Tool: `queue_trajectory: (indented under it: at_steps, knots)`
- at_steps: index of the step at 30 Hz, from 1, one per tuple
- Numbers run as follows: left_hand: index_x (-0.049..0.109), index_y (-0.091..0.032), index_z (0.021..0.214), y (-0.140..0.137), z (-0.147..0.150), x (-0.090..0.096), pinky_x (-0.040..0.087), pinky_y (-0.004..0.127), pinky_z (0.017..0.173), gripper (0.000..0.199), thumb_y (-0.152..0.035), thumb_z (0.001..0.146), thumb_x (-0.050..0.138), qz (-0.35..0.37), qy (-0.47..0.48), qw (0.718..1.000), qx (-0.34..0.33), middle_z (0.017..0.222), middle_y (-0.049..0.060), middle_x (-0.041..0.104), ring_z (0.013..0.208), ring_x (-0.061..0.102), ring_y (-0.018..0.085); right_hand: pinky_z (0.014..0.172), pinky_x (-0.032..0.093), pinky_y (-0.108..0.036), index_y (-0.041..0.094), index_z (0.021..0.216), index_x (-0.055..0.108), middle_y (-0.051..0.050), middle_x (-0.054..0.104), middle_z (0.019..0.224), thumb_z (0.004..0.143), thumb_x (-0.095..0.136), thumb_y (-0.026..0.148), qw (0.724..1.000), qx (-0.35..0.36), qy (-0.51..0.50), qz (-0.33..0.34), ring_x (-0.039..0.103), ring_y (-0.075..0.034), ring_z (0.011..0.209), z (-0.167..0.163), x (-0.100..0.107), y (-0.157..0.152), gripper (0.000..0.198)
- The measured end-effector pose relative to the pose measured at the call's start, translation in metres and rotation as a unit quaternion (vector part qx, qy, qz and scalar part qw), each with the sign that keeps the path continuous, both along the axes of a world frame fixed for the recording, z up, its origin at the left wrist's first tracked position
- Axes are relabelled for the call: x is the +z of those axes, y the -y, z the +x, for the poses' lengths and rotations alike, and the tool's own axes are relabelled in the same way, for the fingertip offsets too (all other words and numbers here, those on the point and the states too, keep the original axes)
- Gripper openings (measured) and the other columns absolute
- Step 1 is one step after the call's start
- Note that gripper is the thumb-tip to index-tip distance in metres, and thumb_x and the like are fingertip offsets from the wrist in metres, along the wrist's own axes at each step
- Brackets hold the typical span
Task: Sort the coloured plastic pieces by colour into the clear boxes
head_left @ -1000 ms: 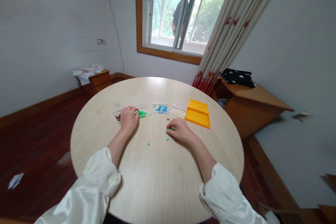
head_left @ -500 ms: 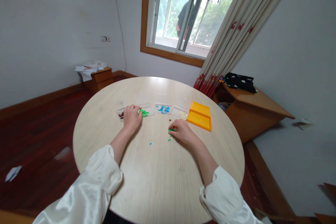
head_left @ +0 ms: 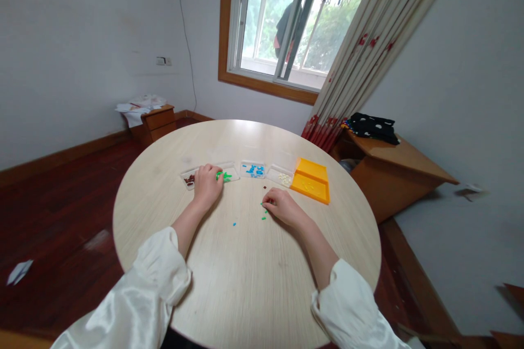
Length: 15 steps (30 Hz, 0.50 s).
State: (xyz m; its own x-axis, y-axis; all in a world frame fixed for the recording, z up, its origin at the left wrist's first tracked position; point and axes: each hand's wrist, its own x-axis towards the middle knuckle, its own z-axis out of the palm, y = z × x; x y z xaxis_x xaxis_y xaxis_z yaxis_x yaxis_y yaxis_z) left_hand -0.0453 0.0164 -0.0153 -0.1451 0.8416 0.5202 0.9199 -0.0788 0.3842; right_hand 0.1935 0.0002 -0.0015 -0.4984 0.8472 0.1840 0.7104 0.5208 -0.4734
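Observation:
My left hand (head_left: 207, 184) reaches over a clear box of small green pieces (head_left: 226, 176). Its fingers curl down at the left part of that box, and whatever lies between them is hidden. On the table, my right hand (head_left: 281, 205) has thumb and fingers pinched together. A bit of green shows at its fingertips, mostly covered by the hand. Close beside it lie a loose green piece (head_left: 263, 218) and a dark brown piece (head_left: 265, 187). One blue piece (head_left: 234, 224) rests between my two hands.
A clear box of brown pieces (head_left: 189, 180) sits left of my left hand. Further right stand clear boxes with blue pieces (head_left: 254, 169) and cream pieces (head_left: 284, 178), then an open yellow case (head_left: 311, 180). All rest on a round wooden table (head_left: 245, 283).
My right hand has shifted and closed slightly at the fingertips; less green shows there now. My left hand has moved slightly right, uncovering more of the brown pieces.

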Motion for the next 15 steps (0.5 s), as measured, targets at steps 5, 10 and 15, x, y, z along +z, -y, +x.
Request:
queue_trajectory:
  at_steps: [5,10,15]
  knots:
    - [0.066,-0.018,0.083,-0.002,0.000,-0.001,0.039,0.037,0.078,0.017,-0.022,0.081,0.049,0.022,0.022,0.999,-0.015,0.086,0.008,0.062,0.087,0.053,0.024,0.073,0.040,-0.027,0.014,0.073,0.063,-0.006,0.062,0.080,0.079,0.057,0.009,1.000,0.004,0.024,0.017,0.054,-0.015,0.077,-0.002,0.001,0.002,0.009]
    - [0.064,-0.016,0.081,-0.001,0.006,-0.003,0.041,0.035,0.079,0.012,-0.020,0.079,0.053,0.046,0.074,0.991,-0.106,0.084,0.007,0.062,0.086,0.054,0.022,0.074,0.038,-0.028,0.014,0.075,0.062,-0.006,0.062,0.080,0.081,0.054,0.008,0.998,0.010,0.044,0.032,0.054,-0.015,0.077,-0.004,0.000,0.003,0.012]
    - [0.064,-0.017,0.081,0.007,0.022,-0.004,0.042,0.033,0.079,0.009,-0.020,0.078,0.056,0.001,0.088,0.965,-0.246,0.082,0.005,0.062,0.083,0.055,0.019,0.076,0.037,-0.029,0.015,0.073,0.063,-0.005,0.064,0.080,0.079,0.058,0.008,0.999,0.003,0.036,0.028,0.056,-0.016,0.078,-0.006,0.003,0.005,0.011]
